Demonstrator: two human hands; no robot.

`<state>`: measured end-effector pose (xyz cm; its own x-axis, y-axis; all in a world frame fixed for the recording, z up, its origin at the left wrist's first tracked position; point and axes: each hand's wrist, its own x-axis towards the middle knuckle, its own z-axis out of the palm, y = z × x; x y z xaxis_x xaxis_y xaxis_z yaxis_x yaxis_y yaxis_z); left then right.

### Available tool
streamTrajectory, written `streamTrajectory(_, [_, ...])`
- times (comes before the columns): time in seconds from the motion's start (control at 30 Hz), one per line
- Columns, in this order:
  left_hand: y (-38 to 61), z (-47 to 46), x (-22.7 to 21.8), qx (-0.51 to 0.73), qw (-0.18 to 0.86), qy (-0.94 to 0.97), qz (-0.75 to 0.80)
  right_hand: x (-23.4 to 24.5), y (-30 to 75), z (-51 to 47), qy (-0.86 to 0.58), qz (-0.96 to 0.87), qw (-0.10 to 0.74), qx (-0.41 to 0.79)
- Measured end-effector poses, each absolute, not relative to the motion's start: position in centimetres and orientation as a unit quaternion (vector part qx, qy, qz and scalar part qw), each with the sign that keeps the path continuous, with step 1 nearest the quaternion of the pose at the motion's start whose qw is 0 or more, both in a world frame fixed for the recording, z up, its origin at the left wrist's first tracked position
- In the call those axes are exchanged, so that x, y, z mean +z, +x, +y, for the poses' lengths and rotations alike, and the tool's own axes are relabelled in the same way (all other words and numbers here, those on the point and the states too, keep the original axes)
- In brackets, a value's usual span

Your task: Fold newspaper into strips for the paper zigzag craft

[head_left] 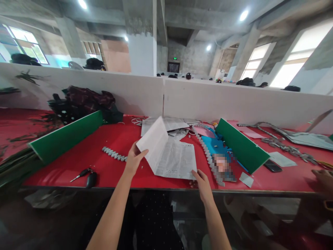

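Note:
A sheet of newspaper (pixel 177 158) lies partly on the red tabletop, creased near its middle. Its left part stands raised and tilted, with the pale side showing. My left hand (pixel 135 156) grips the left edge of that raised part between thumb and fingers. At the lower right corner, my right hand (pixel 200 177) pinches the same sheet. Left of the newspaper, partly behind my left wrist, lies a folded grey paper chain (pixel 113 153). A longer folded paper chain (pixel 205 152) runs down the table to the right of the sheet.
More newspaper sheets (pixel 171 123) lie behind. Green dividers stand at left (pixel 70 135) and right (pixel 241 146). Keys with a black fob (pixel 91 179) lie front left. Blue paper (pixel 212 142) and a dark phone (pixel 273 166) are at right. Another person's hand (pixel 324 177) shows far right.

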<state>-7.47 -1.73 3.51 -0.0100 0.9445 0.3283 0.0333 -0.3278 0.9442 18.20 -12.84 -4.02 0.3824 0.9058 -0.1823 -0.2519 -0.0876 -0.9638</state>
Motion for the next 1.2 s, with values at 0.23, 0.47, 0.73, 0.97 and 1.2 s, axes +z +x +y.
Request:
streamTrajectory(0.23, [-3.8, -3.7, 2.0, 0.186, 0.384, 0.824, 0.372, -3.7, 18.2, -12.9, -0.57, -0.293, 0.608, 0.469])
streamTrajectory(0.47, [-2.0, -3.2, -0.8, -0.007, 0.235, 0.873, 0.427, -4.1, 18.3, -12.8, -0.577, -0.329, 0.618, 0.42])
streamTrajectory(0.73, [-0.2, -3.7, -0.5, 0.002, 0.229, 0.892, 0.389, -3.8, 18.1, -12.7, -0.565, -0.311, 0.606, 0.466])
streamTrajectory(0.97, [-0.4, -3.4, -0.5, 0.058, 0.251, 0.886, 0.385, -3.8, 17.9, -12.7, -0.571, -0.304, 0.608, 0.461])
streamTrajectory(1.2, [-0.5, -3.4, 1.4, 0.246, 0.187, 0.842, 0.442, -3.0, 18.0, -13.2, -0.572, -0.312, 0.6, 0.465])
